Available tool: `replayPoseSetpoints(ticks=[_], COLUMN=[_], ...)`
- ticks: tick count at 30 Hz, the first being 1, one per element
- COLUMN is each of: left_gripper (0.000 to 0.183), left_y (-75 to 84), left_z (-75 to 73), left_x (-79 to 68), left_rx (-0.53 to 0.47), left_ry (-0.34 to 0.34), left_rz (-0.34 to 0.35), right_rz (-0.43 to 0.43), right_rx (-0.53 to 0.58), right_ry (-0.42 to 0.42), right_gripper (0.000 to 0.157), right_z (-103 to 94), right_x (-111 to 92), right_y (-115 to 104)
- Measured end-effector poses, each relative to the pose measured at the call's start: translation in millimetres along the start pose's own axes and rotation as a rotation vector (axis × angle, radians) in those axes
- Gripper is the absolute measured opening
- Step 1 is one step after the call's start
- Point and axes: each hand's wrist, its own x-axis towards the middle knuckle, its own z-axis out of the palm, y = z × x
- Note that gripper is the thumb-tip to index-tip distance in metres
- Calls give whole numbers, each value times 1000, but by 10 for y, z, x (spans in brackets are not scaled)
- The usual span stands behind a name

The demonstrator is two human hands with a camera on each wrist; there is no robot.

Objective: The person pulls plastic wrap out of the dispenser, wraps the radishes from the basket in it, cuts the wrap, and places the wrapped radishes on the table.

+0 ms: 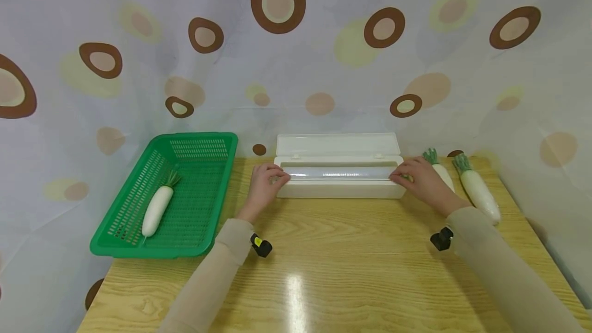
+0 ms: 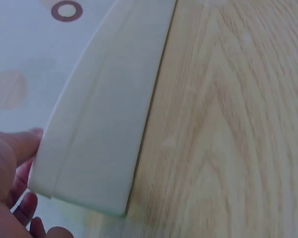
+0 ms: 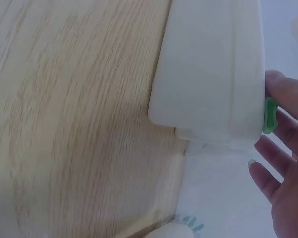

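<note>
A white cling film dispenser box [image 1: 339, 191] lies lengthwise on the table, its lid [image 1: 338, 144] raised at the back. Inside is a shiny roll of cling film [image 1: 339, 172]. At the left end my left hand [image 1: 267, 183] pinches the film's edge between thumb and fingers. My right hand [image 1: 422, 183] does the same at the opposite end. Beside the right thumb, a small green piece [image 3: 270, 115] shows at the box's rim in the right wrist view. The box's front wall [image 2: 107, 114] hides most of the film in the left wrist view.
A green basket [image 1: 226, 189] stands left, with a white radish [image 1: 157, 210] in it. Two more radishes lie right of the box: one [image 1: 445, 177] partly behind the right hand, another [image 1: 482, 198] farther right. A patterned cloth [image 1: 314, 66] hangs behind the wooden table [image 1: 361, 266].
</note>
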Motion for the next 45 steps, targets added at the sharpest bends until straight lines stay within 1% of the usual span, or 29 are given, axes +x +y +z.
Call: replayPoseSetpoints(ticks=[2, 5, 8, 10, 15, 19, 23, 27, 33, 37, 41, 45], left_gripper=[19, 20, 20, 19, 19, 17, 15, 15, 14, 14, 13, 12], left_y=[-6, -21, -24, -20, -11, 6, 15, 24, 27, 15, -7, -33], left_z=[18, 43, 43, 34, -1, -34, -46, -42, -16, 2, 8, 8], left_x=[12, 26, 27, 26, 32, 34, 39, 41, 41, 34, 39, 49], left_rx=[-18, -34, -41, -44, -32, -36, -60, -64, -38, -27, -19, -19], left_ry=[14, 30, 34, 31, -17, -57, -70, -50, 23, 62, 63, 46], left_rz=[-26, -67, -83, -84, -68, -74, -99, -102, -66, -40, -25, -30], right_rz=[0, -16, -23, -16, 12, 65, 106, 92, 59, 65, 90, 139], right_rx=[-4, -40, -74, -73, -52, -34, -24, -15, 0, -3, 13, 63], right_ry=[17, 30, 21, 20, 21, -22, -76, -73, -37, -23, -15, 1], right_gripper=[6, 5, 7, 8, 11, 14, 16, 11, 5, 4, 5, 6], right_z=[12, 41, 57, 62, 52, 22, -3, 7, 33, 39, 34, 22], right_x=[8, 36, 61, 68, 65, 66, 70, 76, 73, 74, 67, 51], right_y=[0, -8, -29, -35, -20, -32, -57, -51, -47, -61, -80, -97])
